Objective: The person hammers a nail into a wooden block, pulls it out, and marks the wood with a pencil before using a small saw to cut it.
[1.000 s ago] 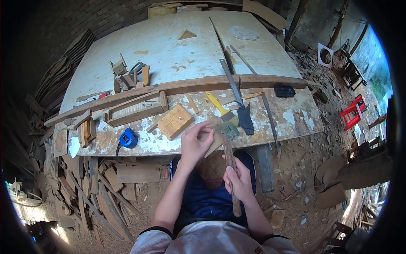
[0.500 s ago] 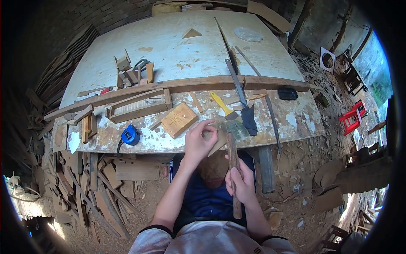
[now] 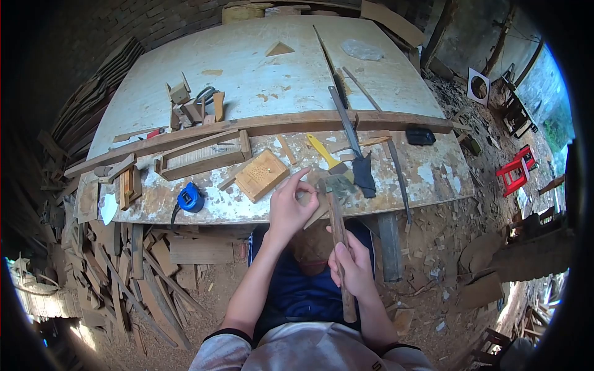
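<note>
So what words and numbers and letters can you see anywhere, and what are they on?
"S": what looks like this letter, on the shirt, near the picture's bottom edge.
Blue tape measure: dark patch on top, too small and blurred to read any writing.
Wooden block: little dark marks, too small to tell if they're writing.
Hammer: no writing I can make out.

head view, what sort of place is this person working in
Probably a woodworking shop: the right hand grips what looks like a hammer, a blue tape measure lies on the worn workbench, and wood offcuts are heaped on the ground below.
</note>
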Motion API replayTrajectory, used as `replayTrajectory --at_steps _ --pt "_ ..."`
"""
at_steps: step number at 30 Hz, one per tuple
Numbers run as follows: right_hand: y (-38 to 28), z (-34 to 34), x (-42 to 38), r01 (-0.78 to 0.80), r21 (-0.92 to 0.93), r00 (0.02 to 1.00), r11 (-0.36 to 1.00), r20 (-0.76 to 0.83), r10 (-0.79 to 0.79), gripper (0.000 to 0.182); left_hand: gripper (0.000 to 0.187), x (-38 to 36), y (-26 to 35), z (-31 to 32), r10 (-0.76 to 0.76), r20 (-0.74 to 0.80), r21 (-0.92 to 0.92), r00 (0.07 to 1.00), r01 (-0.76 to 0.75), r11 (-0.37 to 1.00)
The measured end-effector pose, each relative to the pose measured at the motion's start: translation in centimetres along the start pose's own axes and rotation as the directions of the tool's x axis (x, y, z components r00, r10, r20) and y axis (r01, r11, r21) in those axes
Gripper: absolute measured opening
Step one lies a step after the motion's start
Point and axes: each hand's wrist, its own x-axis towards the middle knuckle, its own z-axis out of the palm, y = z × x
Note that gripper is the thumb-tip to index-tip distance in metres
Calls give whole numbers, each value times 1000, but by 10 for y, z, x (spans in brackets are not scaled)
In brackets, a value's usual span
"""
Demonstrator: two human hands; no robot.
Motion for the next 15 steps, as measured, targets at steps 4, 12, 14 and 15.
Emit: replayTrajectory --at_steps 4,12,14,15 --pt "3 -1 1 14 -5 1000 1000 -2 -14 47 60 1 3 0 -12 16 -19 1000 12 1000" --pt "1 -1 0 -14 -10 1000 1000 11 14 48 61 1 5 -1 3 16 13 1000 -3 1000" --pt "1 0 -1 -16 -15 1000 1000 9 17 48 65 1 4 -1 43 4 32 999 -43 999" --pt "0 1 -1 -16 -18 1000 1000 8 16 48 66 1 2 -1 38 6 36 999 -38 999"
